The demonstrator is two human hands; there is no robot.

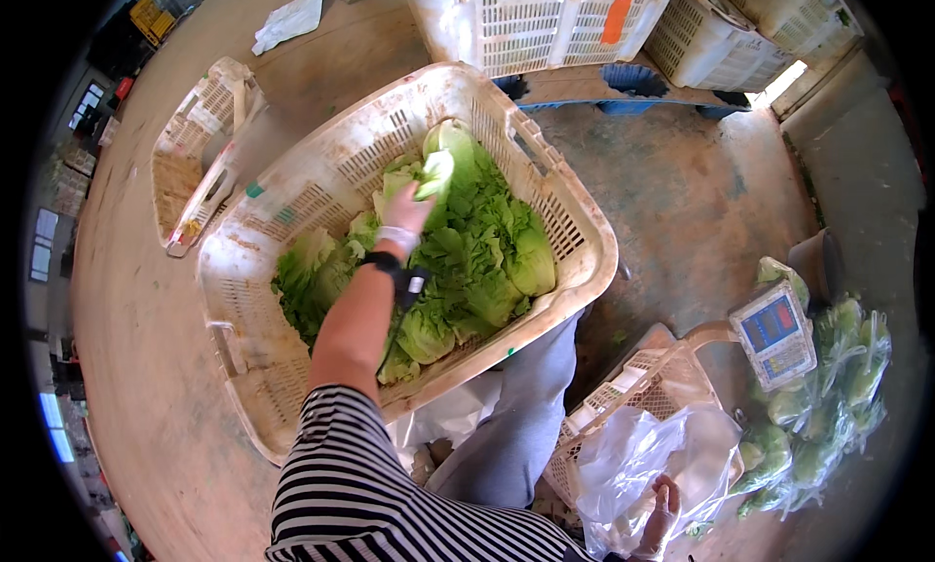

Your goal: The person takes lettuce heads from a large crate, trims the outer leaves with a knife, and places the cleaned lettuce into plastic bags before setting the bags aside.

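My left hand (409, 213), blurred, reaches into a large off-white plastic crate (592, 244). Its fingers close around a pale green leafy piece (438, 171) near the crate's far side. Heads of leafy green vegetable, probably Chinese cabbage or lettuce (467, 251), lie beneath and around that hand. Down at the lower right, my right hand (661, 514) is at the edge of a clear plastic bag (628, 452); whether its fingers grip the film is not plain. The bag lies over a smaller plastic basket (687, 376).
A digital scale display (774, 335) stands beside the basket, with bagged green vegetables (818, 408) to its right. Another crate (175, 175) sits at left. White crates (540, 25) rest on a blue-edged pallet (628, 94) at the back. My leg (511, 423) is by the large crate.
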